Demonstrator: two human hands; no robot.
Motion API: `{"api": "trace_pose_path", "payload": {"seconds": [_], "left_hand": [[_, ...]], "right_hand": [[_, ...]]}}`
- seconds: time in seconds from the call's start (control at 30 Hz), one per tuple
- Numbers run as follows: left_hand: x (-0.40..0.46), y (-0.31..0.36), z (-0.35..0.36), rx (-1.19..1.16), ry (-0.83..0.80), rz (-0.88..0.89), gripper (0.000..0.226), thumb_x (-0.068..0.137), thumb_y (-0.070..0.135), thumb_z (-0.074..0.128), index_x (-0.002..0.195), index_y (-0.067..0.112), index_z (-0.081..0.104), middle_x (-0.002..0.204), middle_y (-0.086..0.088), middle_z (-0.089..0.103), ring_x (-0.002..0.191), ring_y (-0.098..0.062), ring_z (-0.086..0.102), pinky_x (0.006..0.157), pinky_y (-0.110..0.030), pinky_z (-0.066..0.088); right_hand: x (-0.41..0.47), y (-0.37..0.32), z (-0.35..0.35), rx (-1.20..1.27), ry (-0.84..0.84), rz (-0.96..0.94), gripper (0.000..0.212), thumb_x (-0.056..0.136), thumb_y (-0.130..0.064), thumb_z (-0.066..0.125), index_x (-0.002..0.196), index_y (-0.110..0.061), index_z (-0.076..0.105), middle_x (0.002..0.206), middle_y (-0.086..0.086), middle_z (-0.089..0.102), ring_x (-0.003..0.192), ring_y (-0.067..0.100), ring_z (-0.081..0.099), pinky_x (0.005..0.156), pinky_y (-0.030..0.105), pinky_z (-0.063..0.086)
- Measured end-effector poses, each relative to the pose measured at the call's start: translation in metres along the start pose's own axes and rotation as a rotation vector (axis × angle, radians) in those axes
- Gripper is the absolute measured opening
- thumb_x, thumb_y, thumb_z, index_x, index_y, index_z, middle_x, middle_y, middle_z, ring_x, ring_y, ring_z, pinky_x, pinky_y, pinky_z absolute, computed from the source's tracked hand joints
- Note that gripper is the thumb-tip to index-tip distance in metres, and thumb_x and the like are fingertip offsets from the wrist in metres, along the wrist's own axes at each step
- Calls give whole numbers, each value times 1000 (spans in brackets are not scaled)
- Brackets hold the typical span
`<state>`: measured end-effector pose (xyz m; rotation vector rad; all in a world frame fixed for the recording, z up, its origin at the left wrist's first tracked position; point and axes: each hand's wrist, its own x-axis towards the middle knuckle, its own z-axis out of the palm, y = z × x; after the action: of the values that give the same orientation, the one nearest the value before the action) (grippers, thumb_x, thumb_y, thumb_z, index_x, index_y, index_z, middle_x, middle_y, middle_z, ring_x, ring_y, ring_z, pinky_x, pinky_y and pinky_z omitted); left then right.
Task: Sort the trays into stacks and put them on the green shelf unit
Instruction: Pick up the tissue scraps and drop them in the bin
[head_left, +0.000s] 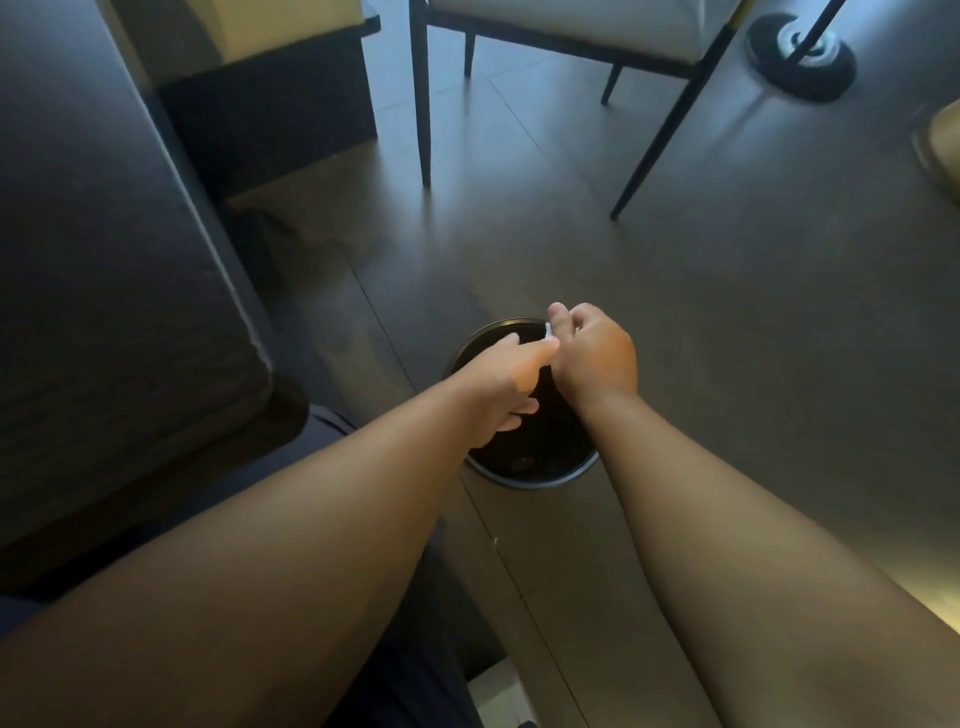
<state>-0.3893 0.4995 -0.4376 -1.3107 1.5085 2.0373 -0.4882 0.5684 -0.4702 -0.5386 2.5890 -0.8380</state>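
Reaching over a round black bin (540, 462) on the floor (727, 312), both hands are meeting, left hand (498, 387) and right hand (597, 358) pinching a small white scrap (548, 329) between their fingers. No trays are showing.

no trays or shelf visible

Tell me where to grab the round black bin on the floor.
Take the round black bin by its rim on the near side, from above: it stands upright with its mouth open. Both the left hand and the right hand hover over it.
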Motion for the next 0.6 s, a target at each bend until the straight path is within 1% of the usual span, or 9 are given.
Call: {"api": "trace_pose_path", "payload": {"seconds": [0.07, 0.1, 0.13, 0.17, 0.23, 0.33, 0.47, 0.5, 0.6], "left_hand": [[5, -3, -3, 26, 34, 46, 87, 96, 54, 54, 166, 40, 4, 167, -5, 34, 142, -31, 48, 118, -47, 37], [7, -5, -4, 50, 55, 73, 93, 93, 53, 56, 165, 40, -1, 170, -5, 29, 147, -31, 42, 121, -48, 34], [8, -7, -5, 76, 76, 96, 97, 91, 51, 58, 165, 38, -3, 171, -5, 28, 150, -30, 39, 123, -49, 33], [9, -8, -7, 100, 90, 116, 97, 91, 48, 58, 166, 36, -2, 171, -5, 29, 151, -29, 38, 123, -49, 33], [8, -10, -9, 148, 100, 149, 88, 97, 41, 56, 166, 33, 3, 170, -7, 31, 152, -27, 38, 124, -48, 32], [5, -11, -13, 195, 115, 179, 76, 99, 40, 50, 166, 34, 15, 168, -6, 36, 150, -28, 42, 123, -50, 35], [-5, -11, -17, 184, 139, 212, 60, 105, 33, 46, 163, 33, 30, 159, -24, 43, 147, -44, 43, 121, -58, 32], [-11, -11, -17, 186, 147, 226, 58, 105, 33, 45, 161, 34, 34, 158, -22, 47, 146, -43, 45, 121, -57, 34], [-30, -9, -16, 182, 172, 297, 56, 105, 28, 46, 160, 32, 38, 159, -6, 51, 146, -26, 49, 123, -47, 37]], "right_hand": [[2, 2, 2, -14, -105, 31, 42, 101, -52, 41, 115, -23, 67, 123, 4, 67, 110, 25, 63, 88, 37, 48], [3, 3, 2, -38, -146, 41, 45, 100, -55, 39, 132, -32, 61, 144, 2, 55, 128, 23, 54, 101, 38, 43], [3, 5, 2, -62, -163, 48, 50, 100, -56, 38, 142, -34, 54, 156, 0, 43, 140, 22, 44, 110, 40, 36], [2, 5, 1, -82, -160, 51, 52, 100, -56, 37, 146, -35, 50, 161, -1, 35, 145, 22, 37, 115, 40, 30], [0, 6, -3, -116, -147, 51, 52, 101, -55, 35, 147, -35, 50, 163, 0, 33, 148, 22, 33, 117, 40, 27], [-4, 6, -6, -147, -141, 45, 51, 101, -54, 36, 145, -34, 52, 161, -1, 36, 147, 22, 35, 115, 39, 29], [-13, 1, -9, -110, -132, 16, 48, 100, -53, 38, 138, -33, 59, 156, 0, 44, 143, 23, 40, 113, 41, 35], [-16, -2, -11, -97, -126, 3, 47, 99, -52, 38, 135, -32, 61, 154, 0, 46, 142, 24, 42, 112, 42, 37], [-26, -17, -20, -63, -111, -38, 49, 97, -52, 41, 135, -30, 61, 148, 0, 53, 136, 24, 47, 109, 44, 42]]}}
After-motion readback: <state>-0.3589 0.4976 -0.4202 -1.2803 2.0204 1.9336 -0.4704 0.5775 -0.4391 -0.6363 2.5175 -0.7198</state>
